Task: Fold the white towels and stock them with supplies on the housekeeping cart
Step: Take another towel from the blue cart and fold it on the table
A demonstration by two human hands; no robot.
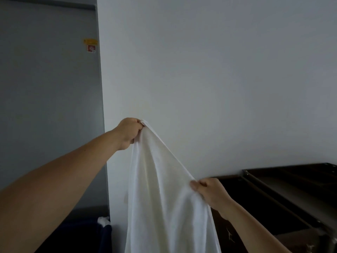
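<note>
A white towel (164,194) hangs in front of me, held up in the air and running out of the frame at the bottom. My left hand (128,133) is raised high and grips the towel's top corner. My right hand (209,191) is lower and to the right, pinching the towel's upper edge. The edge runs taut and slanted between the two hands. The towel's lower part is out of view.
A dark housekeeping cart (284,196) with a metal frame stands at the right against the white wall. A dark blue bin (87,234) with a bit of white cloth (104,220) sits low at the left. A grey door (49,106) is beyond it.
</note>
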